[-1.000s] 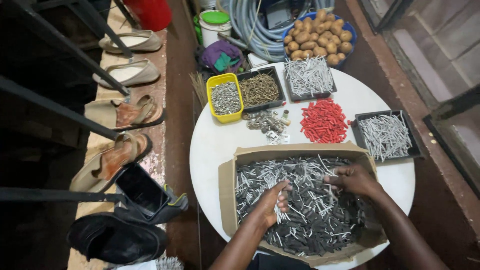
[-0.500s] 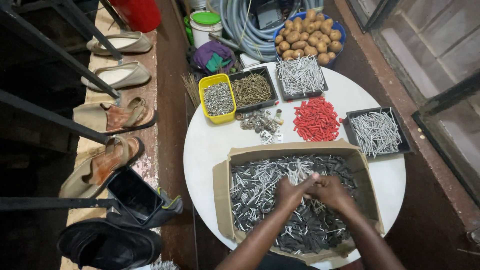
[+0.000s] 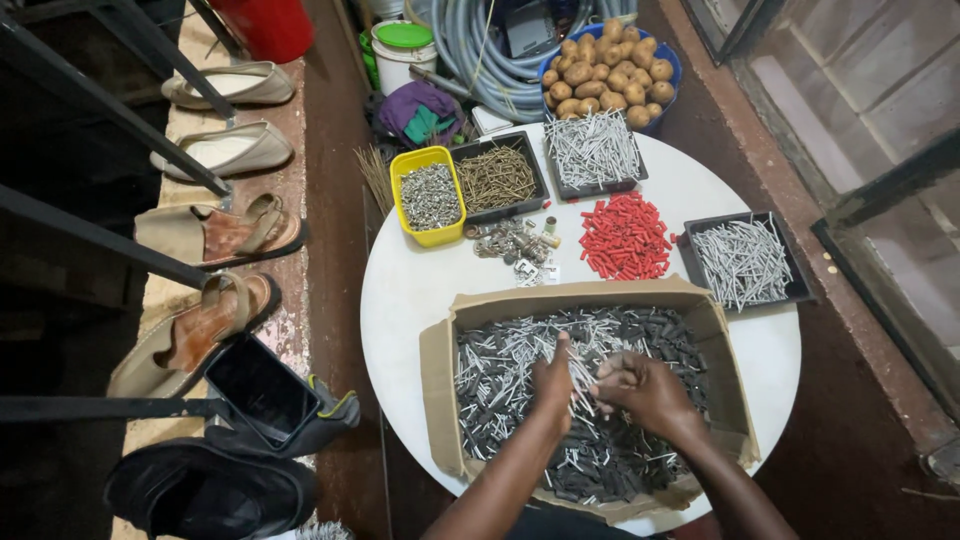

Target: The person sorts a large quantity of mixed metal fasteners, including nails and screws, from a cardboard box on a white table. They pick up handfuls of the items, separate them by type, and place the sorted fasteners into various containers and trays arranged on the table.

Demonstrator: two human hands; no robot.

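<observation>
- Currently both hands work inside the cardboard box (image 3: 440, 390) on the round white table (image 3: 420, 290), over a mixed heap of silvery nails (image 3: 500, 365) and dark pieces.
- Left hand (image 3: 553, 385) — fingers closed around a small bundle of nails, points upward.
- Right hand (image 3: 648, 392) — fingertips pinched on the same bundle, just beside the left.
- Handling, as judged: nails are stiff, thin, sharp-tipped, slippery when loose — best gripped mid-shank, several aligned.
- Sorted trays (image 3: 745, 262) sit beyond the box.

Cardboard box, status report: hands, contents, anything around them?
Left hand pinching silver nails. Right hand alongside, fingers curled. Both over cardboard box of mixed nails and dark pieces. Nothing blocking.
</observation>
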